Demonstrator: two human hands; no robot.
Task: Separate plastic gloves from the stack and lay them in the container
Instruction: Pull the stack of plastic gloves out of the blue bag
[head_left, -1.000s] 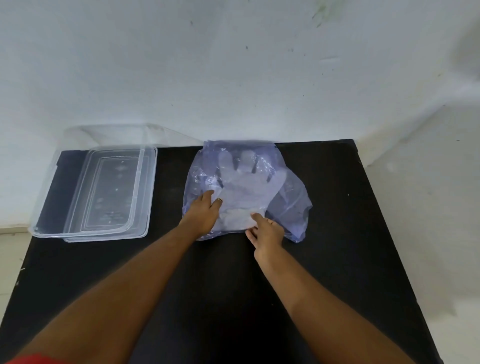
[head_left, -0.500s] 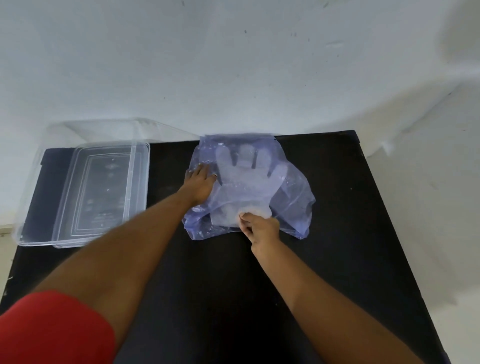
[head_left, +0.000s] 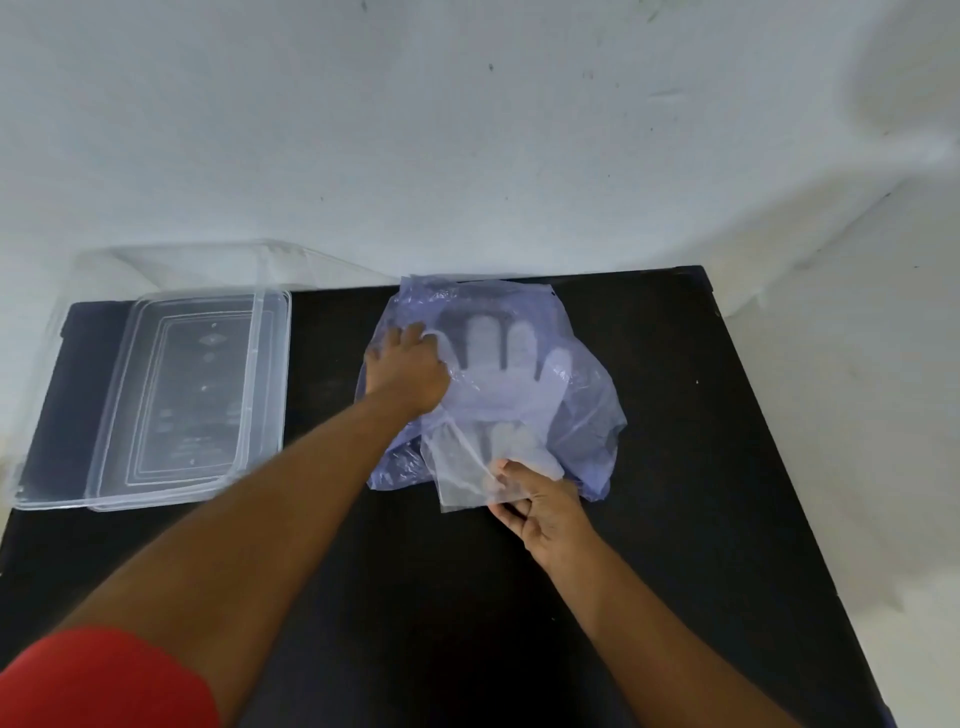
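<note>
Thin glossy plastic gloves (head_left: 498, 374), seemingly.

1. Soft, even light is filling the room, leaving the white wall (head_left: 467, 130) bright and slightly washed out.
2. The black bench (head_left: 701, 467) is swallowing detail and showing almost no hard shadows.
3. Pale glare is glinting along the clear container (head_left: 270, 364) rim.
4. The wide lens is bending the bench edges outward.
5. The red sleeve (head_left: 104, 680) is blurring at the lower corner.

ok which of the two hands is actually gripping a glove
The right hand: it pinches the cuff of a clear glove pulled toward the table's near side. The left hand just lies on the bluish bag holding the stack.
</note>
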